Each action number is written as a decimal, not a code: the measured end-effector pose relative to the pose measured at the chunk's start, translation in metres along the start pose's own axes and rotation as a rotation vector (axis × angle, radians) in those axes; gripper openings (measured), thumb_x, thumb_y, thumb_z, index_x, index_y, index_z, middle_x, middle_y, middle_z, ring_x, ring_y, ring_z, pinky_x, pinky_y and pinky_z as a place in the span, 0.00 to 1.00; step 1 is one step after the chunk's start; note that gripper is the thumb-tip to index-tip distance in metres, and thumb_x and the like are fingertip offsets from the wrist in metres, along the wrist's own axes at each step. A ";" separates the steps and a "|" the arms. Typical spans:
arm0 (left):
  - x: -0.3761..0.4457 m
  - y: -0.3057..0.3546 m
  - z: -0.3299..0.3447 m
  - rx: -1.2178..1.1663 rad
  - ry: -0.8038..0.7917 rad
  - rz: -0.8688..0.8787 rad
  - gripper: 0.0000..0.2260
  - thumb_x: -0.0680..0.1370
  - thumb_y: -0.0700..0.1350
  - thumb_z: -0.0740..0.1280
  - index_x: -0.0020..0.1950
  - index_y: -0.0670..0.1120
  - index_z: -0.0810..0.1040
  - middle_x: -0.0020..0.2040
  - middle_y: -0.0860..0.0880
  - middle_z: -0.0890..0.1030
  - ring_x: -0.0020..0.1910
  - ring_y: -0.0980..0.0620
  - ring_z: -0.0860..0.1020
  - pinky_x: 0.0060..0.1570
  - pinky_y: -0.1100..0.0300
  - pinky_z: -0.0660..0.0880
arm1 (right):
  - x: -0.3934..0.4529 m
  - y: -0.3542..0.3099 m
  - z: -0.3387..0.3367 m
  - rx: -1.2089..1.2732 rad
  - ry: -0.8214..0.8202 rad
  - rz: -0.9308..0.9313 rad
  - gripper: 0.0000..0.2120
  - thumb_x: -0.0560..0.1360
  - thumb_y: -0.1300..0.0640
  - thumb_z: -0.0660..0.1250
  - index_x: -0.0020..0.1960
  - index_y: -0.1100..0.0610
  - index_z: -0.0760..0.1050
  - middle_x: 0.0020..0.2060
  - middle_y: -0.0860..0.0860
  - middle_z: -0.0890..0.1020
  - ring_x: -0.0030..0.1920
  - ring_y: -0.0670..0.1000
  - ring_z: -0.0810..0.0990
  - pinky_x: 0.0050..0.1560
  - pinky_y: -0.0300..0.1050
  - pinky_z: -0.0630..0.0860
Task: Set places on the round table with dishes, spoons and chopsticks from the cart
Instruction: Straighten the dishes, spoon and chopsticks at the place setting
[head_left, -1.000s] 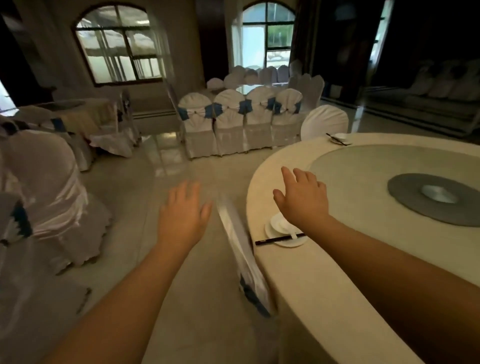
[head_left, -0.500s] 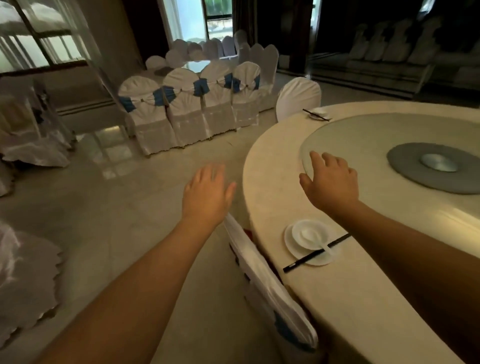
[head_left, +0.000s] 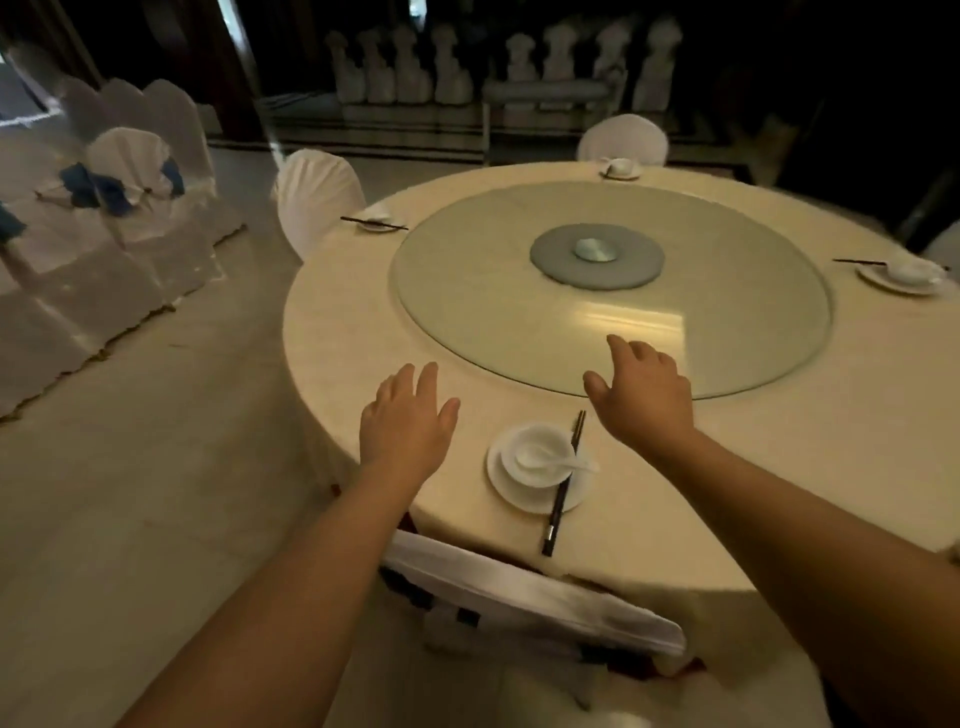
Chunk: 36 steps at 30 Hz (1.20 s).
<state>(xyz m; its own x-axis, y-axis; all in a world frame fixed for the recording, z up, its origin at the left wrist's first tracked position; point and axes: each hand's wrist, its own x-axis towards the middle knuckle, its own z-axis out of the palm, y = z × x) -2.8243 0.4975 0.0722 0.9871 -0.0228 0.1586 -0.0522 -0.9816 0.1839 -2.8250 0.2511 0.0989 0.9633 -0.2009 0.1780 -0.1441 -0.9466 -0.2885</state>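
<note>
Both hands hang palm-down over the near part of the round table (head_left: 779, 467), and neither holds anything. The left hand (head_left: 405, 421) is over the table's left near edge, its fingers (head_left: 427, 382) straight and slightly spread. The right hand (head_left: 641, 392) reaches further in, over the near rim of the glass turntable (head_left: 519, 291), with its fingers loose and empty.

Between the two wrists lies a set place: a white plate (head_left: 519, 493) close to the near edge, a small bowl (head_left: 535, 449) on it, a white spoon (head_left: 550, 460) resting in the bowl, and dark chopsticks (head_left: 563, 483) laid across the plate's right side, their near ends pointing at the table edge. A covered chair (head_left: 530, 592) is pushed in just below this place, its back touching the tablecloth's hang.

Three more places sit round the rim: one at far left (head_left: 376, 222), one at the far side (head_left: 620, 169), one at far right (head_left: 906, 273), each with a white chair behind or beside it. A wide band of bare cloth runs between the turntable and the table edge on the right.

To the left, open floor (head_left: 130, 493) stretches between the table and a row of covered chairs (head_left: 114, 218) with blue bows.
</note>
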 end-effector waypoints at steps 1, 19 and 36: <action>0.005 0.004 0.006 -0.025 -0.020 0.020 0.26 0.82 0.58 0.54 0.77 0.49 0.58 0.77 0.45 0.61 0.74 0.43 0.62 0.65 0.46 0.66 | -0.003 0.006 0.004 0.009 -0.007 0.047 0.27 0.78 0.46 0.59 0.74 0.54 0.62 0.68 0.57 0.72 0.66 0.61 0.70 0.61 0.58 0.70; 0.083 0.038 0.168 -0.687 -0.576 -0.448 0.21 0.82 0.47 0.54 0.73 0.40 0.66 0.72 0.39 0.69 0.67 0.40 0.70 0.63 0.52 0.68 | -0.028 0.057 0.152 0.994 -0.302 1.139 0.10 0.76 0.66 0.59 0.36 0.59 0.70 0.36 0.57 0.76 0.37 0.56 0.76 0.44 0.50 0.76; 0.056 0.015 0.195 -1.051 -0.582 -0.582 0.18 0.81 0.47 0.58 0.70 0.44 0.72 0.62 0.48 0.75 0.53 0.50 0.71 0.51 0.56 0.66 | -0.039 0.040 0.178 1.051 -0.303 1.002 0.06 0.68 0.67 0.59 0.40 0.58 0.70 0.34 0.55 0.67 0.30 0.52 0.66 0.29 0.42 0.58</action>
<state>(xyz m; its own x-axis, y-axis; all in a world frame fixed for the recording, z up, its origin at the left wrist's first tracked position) -2.7402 0.4444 -0.1048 0.8119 0.0110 -0.5837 0.5645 -0.2701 0.7800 -2.8285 0.2662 -0.0868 0.5924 -0.4600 -0.6615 -0.6625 0.1891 -0.7248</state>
